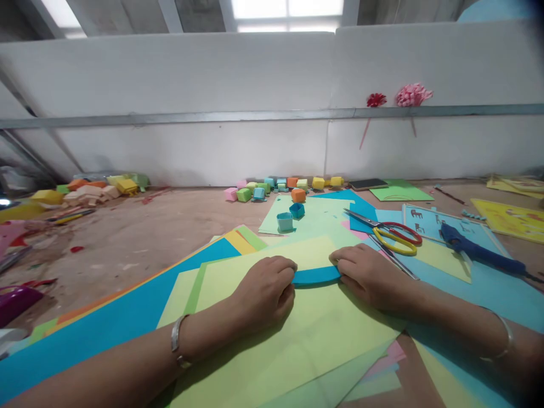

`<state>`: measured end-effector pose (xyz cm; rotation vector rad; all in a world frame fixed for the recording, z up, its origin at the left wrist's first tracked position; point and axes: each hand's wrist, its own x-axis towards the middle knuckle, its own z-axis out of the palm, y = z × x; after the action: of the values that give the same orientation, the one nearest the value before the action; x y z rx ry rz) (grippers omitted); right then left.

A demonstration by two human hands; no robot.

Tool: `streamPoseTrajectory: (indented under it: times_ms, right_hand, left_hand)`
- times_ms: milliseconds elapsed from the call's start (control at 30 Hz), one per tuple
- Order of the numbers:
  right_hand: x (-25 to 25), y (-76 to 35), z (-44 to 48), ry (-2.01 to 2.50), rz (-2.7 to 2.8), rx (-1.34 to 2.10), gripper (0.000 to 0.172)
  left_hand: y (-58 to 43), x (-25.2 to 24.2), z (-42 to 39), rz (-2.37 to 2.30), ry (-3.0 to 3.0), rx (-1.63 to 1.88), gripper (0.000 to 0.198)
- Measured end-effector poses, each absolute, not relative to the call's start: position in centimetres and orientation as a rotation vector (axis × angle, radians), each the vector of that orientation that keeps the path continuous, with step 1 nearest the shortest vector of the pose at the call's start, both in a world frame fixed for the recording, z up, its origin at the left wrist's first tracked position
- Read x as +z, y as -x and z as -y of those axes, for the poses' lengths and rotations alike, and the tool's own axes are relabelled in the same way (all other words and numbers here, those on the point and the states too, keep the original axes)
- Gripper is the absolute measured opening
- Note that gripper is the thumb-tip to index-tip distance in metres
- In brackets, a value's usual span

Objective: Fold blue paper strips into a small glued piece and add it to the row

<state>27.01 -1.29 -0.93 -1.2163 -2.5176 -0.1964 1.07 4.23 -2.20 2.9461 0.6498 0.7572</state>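
A narrow blue paper strip stretches between my two hands, bowed slightly toward me. My left hand is closed on its left end, and my right hand pinches the right end. Under both hands lie pale yellow-green paper sheets. Just beyond them, a light blue paper box and a darker teal one stand on a pale green sheet. An orange paper cube sits behind these. My fingertips on the strip are partly hidden.
Scissors with red and yellow handles and metal tweezers lie beside my right hand. Farther right is a blue glue gun. Blue sheets fan out at left. Several small paper cubes line the wall; more paper shapes are piled far left.
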Motion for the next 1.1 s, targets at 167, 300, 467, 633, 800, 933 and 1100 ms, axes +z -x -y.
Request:
streamPoseTrajectory:
  times_ms: [167,300,467,633,800,933,1100]
  right_hand:
    - [-0.6,-27.1,1.4,1.3,2.576,-0.181,0.013]
    - [-0.7,-27.4,0.9,1.308,2.539,-0.078,0.009]
    - [-0.7,-27.4,1.0,1.306,2.49,-0.012,0.009]
    - [-0.9,-27.0,1.7,1.316,2.507,-0.141,0.012]
    - [-0.7,-26.5,2.6,1.256,2.523,-0.208,0.018]
    - [0.3,-26.6,3.2,1.261,2.521,-0.208,0.016]
    - [1.0,-27.1,3.9,1.211,2.507,-0.176,0.014]
  left_hand:
    - [-1.3,-2.0,-4.3,-0.716,-2.948,0.736,0.013]
    - [-1.3,-1.9,-4.3,-0.702,-2.923,0.746,0.012]
    - [-1.2,-1.7,-4.2,-0.677,-2.849,0.791,0.011]
    - [-1.0,-2.0,-4.0,-0.557,-2.828,0.845,0.011]
    - [-1.1,-2.3,-3.7,-0.51,-2.993,0.913,0.012]
    - [-1.2,-2.1,-3.3,-0.523,-3.109,0.852,0.011]
    - [-1.3,-1.7,-3.0,-0.5,-3.161,0.857,0.014]
